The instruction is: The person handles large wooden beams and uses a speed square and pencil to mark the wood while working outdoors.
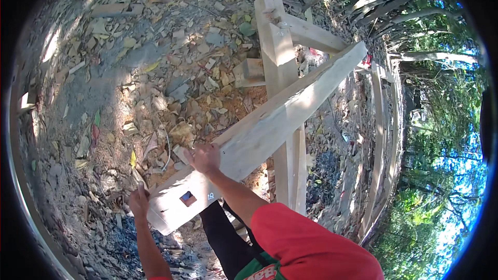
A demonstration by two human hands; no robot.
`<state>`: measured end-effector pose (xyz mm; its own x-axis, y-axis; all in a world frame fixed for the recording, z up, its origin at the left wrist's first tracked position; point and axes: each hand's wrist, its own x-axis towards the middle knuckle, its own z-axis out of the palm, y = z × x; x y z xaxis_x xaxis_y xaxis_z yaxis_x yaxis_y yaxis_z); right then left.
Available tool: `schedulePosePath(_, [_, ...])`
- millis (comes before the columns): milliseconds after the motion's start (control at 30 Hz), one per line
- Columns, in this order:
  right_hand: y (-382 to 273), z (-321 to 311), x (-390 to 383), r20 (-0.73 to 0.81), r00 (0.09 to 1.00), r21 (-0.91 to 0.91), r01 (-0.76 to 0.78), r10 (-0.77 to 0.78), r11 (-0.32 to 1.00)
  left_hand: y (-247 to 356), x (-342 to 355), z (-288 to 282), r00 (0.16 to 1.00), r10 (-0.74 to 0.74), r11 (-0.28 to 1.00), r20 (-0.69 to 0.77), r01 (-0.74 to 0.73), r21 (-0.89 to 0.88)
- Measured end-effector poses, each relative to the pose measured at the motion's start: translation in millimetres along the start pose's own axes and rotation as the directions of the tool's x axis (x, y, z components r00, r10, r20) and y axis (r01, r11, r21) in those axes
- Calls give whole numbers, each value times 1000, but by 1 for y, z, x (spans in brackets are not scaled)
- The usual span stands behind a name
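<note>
A long pale wooden beam (280,116) runs from lower left to upper right, with a square mortise hole (188,198) near its close end. It lies across a second pale beam (277,57). My left hand (139,200) grips the beam's close end at its left corner. My right hand (204,157) rests on the beam's upper edge with fingers curled over it. My red sleeve (311,243) comes in from the lower edge.
Ground covered with wood chips, offcuts and dry leaves (155,88). A small wooden block (249,72) lies beside the crossing beam. Long thin planks (381,140) lie along the right. Trees and foliage (441,176) stand at the far right.
</note>
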<state>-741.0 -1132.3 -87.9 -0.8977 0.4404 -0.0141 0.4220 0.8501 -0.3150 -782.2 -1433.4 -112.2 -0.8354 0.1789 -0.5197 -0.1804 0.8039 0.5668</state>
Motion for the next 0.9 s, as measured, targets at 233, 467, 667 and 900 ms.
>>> schedulePosePath(233, [-7, -12, 2, 103, 994, 122, -37, 24, 992, 8, 1, -15, 995, 1, 990, 104, -16, 141])
schedulePosePath(467, [59, -65, -70, -101, 961, 181, 271, -257, 945, 15, -128, 9, 757, 236, 964, -610, -100, 248])
schedulePosePath(667, [180, -165, -231, 651, 726, 77, -352, 221, 933, -75, -329, 69, 986, 19, 853, 169, -104, 511])
schedulePosePath(900, [309, -178, -351, 713, 650, -48, -328, 262, 944, -49, -445, 131, 929, -262, 909, 262, 146, 390])
